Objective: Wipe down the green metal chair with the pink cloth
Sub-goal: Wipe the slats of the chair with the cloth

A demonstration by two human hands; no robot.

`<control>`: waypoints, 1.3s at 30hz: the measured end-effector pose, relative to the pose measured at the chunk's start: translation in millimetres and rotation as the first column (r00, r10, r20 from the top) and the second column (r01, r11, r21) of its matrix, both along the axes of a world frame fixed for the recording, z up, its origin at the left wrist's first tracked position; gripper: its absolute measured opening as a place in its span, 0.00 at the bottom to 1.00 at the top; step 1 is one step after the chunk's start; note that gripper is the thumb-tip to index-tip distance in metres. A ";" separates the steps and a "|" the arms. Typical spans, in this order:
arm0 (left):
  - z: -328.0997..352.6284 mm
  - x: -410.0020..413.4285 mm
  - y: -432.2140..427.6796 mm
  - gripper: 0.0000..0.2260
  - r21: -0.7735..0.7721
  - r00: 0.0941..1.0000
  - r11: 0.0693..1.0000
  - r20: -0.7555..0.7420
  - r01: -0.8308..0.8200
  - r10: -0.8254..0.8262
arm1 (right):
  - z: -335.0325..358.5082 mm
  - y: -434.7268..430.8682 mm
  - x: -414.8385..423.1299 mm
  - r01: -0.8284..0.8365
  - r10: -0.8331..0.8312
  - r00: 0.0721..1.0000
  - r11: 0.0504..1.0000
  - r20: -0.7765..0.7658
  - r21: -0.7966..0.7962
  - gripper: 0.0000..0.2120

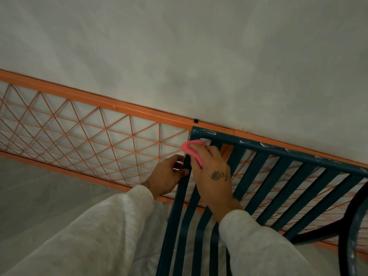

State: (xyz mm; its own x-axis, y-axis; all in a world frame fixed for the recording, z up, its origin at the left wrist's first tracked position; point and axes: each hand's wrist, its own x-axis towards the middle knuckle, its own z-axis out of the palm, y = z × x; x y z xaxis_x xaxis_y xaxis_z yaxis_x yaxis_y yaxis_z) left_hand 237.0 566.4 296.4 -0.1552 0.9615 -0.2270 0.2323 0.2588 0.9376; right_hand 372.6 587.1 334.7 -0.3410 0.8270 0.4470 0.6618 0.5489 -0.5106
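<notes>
The dark green metal chair point(278, 154) fills the lower right, its slatted back and seat running down to the bottom edge. White streaks mark its top rail. My right hand point(213, 174) is shut on the pink cloth point(192, 149) and presses it against the slats near the top left corner of the chair back. My left hand point(168, 176) grips the chair's left upright post just below that corner. Both forearms wear pale sleeves.
An orange metal lattice railing point(89, 140) runs diagonally behind the chair, against a grey plastered wall point(199, 56). A dark curved armrest point(352, 226) of the chair arcs at the far right. Grey floor lies at the lower left.
</notes>
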 end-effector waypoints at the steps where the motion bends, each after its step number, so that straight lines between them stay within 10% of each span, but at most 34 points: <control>1: -0.2 0.2 0.6 0.14 -0.005 1.000 1.000 -0.001 -0.003 0.003 | 2.8 1.5 -1.7 0.012 -0.012 1.000 1.000 0.001 0.009 0.16; 13: 11.4 -1.4 4.3 0.11 0.050 0.990 0.998 -0.137 0.025 -0.018 | 15.6 -5.3 17.4 -0.169 0.150 0.986 0.897 -0.078 -0.408 0.15; 18: 45.8 -5.8 22.9 0.15 0.217 0.998 0.975 -0.028 -0.043 0.051 | 62.0 7.3 19.1 -0.151 0.121 0.985 0.948 -0.121 -0.281 0.19; 25: 55.1 -6.6 37.7 0.17 0.254 0.999 0.966 -0.015 0.037 -0.034 | 68.2 24.8 -5.7 -0.061 0.054 0.973 0.998 0.222 0.023 0.14; 39: 52.9 -7.9 34.2 0.14 0.278 0.997 0.959 0.042 0.052 -0.066 | 74.3 39.3 -6.1 -0.139 0.165 0.967 0.980 0.193 -0.140 0.14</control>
